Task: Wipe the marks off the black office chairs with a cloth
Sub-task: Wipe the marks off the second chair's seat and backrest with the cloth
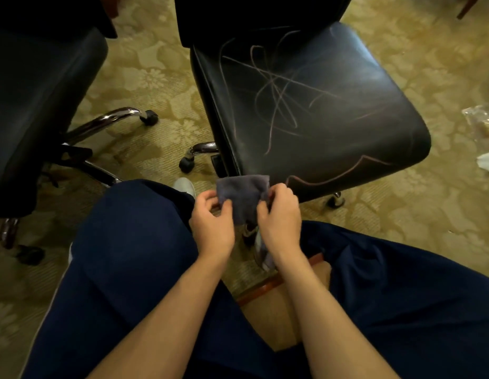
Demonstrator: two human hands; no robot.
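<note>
Person seated, knees in dark blue trousers (133,250) apart. Left hand (211,214) and right hand (278,212) pinch small grey cloth (242,196) between thumbs and curled fingers, cloth stretched between them, held in air just short of front edge of marked chair seat (314,105). Pale scribble marks (276,88) cross seat middle toward front edge. Second black chair (38,99) stands left, well apart. Patterned carpet (155,77) beneath; crumpled wrappers (481,124) near right edge.

Cloth (242,196) btwn hands, marked chair (314,99) behind; 2nd chair (38,99) left.
</note>
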